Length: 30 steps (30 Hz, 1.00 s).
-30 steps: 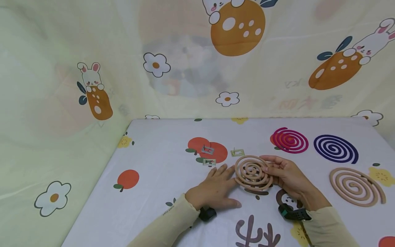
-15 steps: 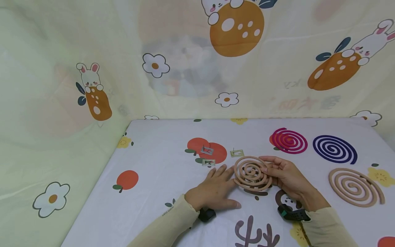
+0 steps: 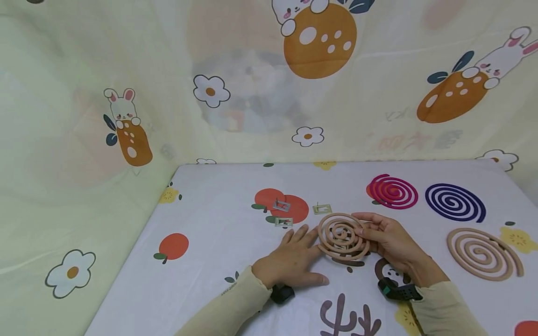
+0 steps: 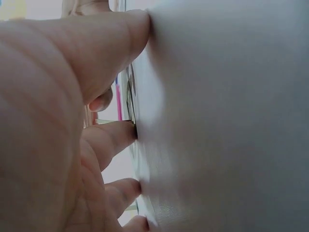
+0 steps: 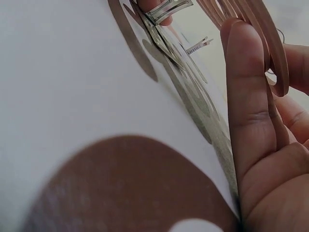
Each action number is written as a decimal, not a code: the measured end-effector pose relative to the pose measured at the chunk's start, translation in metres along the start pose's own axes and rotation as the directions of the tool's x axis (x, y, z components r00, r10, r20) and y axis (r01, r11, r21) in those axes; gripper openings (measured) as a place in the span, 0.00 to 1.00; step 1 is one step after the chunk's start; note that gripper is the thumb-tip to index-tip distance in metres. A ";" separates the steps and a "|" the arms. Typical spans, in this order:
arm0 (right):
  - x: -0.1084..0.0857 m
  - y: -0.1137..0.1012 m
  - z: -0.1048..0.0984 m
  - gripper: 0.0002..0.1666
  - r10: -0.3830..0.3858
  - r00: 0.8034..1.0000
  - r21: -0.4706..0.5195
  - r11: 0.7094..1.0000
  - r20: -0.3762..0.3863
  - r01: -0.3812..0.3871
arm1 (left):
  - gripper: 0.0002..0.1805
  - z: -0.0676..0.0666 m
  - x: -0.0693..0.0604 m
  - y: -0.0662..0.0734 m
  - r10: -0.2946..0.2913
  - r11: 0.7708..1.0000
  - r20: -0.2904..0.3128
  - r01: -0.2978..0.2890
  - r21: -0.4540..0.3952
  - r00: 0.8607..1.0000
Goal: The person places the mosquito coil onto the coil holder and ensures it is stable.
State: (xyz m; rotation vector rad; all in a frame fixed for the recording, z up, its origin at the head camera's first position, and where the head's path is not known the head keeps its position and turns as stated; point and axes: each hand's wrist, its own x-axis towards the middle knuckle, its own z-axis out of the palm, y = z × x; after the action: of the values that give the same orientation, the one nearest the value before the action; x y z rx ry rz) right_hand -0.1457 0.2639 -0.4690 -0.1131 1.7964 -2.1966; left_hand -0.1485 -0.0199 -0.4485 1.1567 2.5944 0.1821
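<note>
A tan mosquito coil [image 3: 342, 234] is pinched between the thumb and fingers of my right hand [image 3: 392, 240], held tilted just above the table. My left hand [image 3: 290, 261] lies beside it, palm down with fingers spread and straight. Its fingertips touch the tabletop, and the index finger reaches the coil's left edge. Seen from the right wrist, a small metal coil stand [image 5: 169, 10] is at a left fingertip, under the coil [image 5: 278, 55]. Whether the coil touches that stand cannot be told.
Beyond the left hand lie several metal stands, among them a silver one [image 3: 281, 205] and a greenish one [image 3: 322, 209]. To the right are a magenta coil [image 3: 395, 191], a dark blue coil [image 3: 454, 202] and another tan coil [image 3: 481, 254]. A printed cloth [image 3: 210, 210] covers the table.
Both hands and the tan coil stay in the same place. The head view has shifted very slightly.
</note>
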 end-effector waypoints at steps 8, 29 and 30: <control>-0.001 -0.001 0.000 0.18 0.006 1.000 0.014 1.000 0.008 -0.006 | 0.49 0.001 0.001 0.001 -0.008 1.000 0.005 0.008 -0.014 1.000; 0.001 -0.001 0.004 0.23 0.005 1.000 0.008 1.000 0.012 -0.005 | 0.51 0.004 -0.001 0.005 -0.033 0.999 0.009 0.033 -0.005 0.999; 0.001 -0.001 0.005 0.23 0.005 1.000 0.010 1.000 0.017 -0.005 | 0.51 0.004 -0.001 0.005 -0.033 0.999 0.008 0.033 -0.001 0.999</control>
State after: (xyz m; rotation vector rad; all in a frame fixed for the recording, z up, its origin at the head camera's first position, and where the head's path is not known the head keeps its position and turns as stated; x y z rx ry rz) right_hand -0.1460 0.2592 -0.4670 -0.1250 1.7748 -2.1944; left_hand -0.1428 -0.0168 -0.4510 1.1115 2.6039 0.1713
